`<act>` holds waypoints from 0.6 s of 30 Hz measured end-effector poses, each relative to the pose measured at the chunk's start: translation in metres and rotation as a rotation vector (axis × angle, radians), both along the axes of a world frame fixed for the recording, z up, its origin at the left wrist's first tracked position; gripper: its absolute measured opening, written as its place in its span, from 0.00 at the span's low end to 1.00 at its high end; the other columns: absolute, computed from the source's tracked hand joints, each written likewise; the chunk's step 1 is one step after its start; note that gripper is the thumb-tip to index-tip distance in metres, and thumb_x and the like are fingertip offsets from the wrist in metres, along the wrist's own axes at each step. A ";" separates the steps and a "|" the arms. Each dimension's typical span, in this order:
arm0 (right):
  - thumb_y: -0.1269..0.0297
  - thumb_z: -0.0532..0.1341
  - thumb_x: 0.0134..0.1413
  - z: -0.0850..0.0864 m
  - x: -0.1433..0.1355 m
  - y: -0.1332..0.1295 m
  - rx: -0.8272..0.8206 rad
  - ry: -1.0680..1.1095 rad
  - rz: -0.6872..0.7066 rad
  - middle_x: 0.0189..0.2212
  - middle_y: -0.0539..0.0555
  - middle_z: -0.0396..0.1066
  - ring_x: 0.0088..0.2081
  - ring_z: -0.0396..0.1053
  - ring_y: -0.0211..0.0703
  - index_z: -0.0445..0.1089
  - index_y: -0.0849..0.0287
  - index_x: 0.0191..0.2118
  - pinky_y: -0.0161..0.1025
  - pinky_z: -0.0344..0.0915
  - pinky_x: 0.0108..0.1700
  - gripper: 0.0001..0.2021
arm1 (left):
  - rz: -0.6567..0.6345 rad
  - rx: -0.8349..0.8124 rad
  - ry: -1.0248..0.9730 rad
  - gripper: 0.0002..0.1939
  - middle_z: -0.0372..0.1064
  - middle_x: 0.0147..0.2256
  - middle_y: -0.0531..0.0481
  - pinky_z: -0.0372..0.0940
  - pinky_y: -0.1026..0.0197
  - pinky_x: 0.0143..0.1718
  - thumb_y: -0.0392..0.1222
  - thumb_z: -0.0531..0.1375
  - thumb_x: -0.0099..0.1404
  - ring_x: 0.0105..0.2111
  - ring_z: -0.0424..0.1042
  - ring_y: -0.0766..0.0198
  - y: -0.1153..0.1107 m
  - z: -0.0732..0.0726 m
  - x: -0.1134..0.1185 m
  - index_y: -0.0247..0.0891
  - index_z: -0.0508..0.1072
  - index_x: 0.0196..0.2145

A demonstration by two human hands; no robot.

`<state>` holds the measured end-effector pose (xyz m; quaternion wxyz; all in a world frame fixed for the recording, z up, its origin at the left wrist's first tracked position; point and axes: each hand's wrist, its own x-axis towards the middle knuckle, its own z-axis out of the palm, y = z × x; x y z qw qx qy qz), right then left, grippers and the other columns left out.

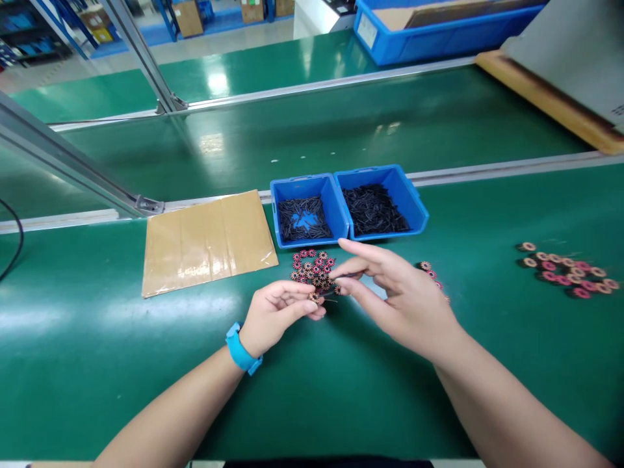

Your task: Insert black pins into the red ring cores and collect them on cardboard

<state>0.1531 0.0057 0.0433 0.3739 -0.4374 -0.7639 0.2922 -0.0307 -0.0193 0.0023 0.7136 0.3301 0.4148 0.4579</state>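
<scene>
My left hand, with a blue band at the wrist, pinches a small ring-shaped coil with thin wire ends pointing right. Close beside it, my right hand holds a thin black sleeve between thumb and index finger. Several red and copper coils lie on the green table just beyond my fingertips. Behind them stand two blue bins, the left bin and the right bin, both holding short black sleeves. The sleeve's tip is close to the coil; whether they touch is too small to tell.
A cardboard sheet lies left of the bins. More coils are spread at the far right, and a few sit behind my right hand. A metal post rises at the left.
</scene>
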 end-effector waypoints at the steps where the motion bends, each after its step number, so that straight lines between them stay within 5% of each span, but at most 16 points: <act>1: 0.73 0.57 0.55 0.000 -0.001 -0.001 -0.001 0.014 0.007 0.34 0.51 0.74 0.34 0.73 0.37 0.58 0.53 0.57 0.37 0.71 0.40 0.23 | -0.008 -0.003 0.003 0.12 0.77 0.28 0.48 0.73 0.56 0.33 0.39 0.68 0.48 0.26 0.77 0.59 0.000 0.000 0.000 0.34 0.74 0.32; 18: 0.74 0.56 0.55 0.005 -0.006 -0.003 -0.056 -0.005 0.057 0.34 0.50 0.75 0.35 0.73 0.37 0.57 0.53 0.56 0.37 0.70 0.41 0.23 | -0.046 0.025 0.037 0.12 0.77 0.25 0.50 0.72 0.58 0.33 0.40 0.68 0.49 0.26 0.77 0.61 0.000 0.003 0.001 0.34 0.75 0.32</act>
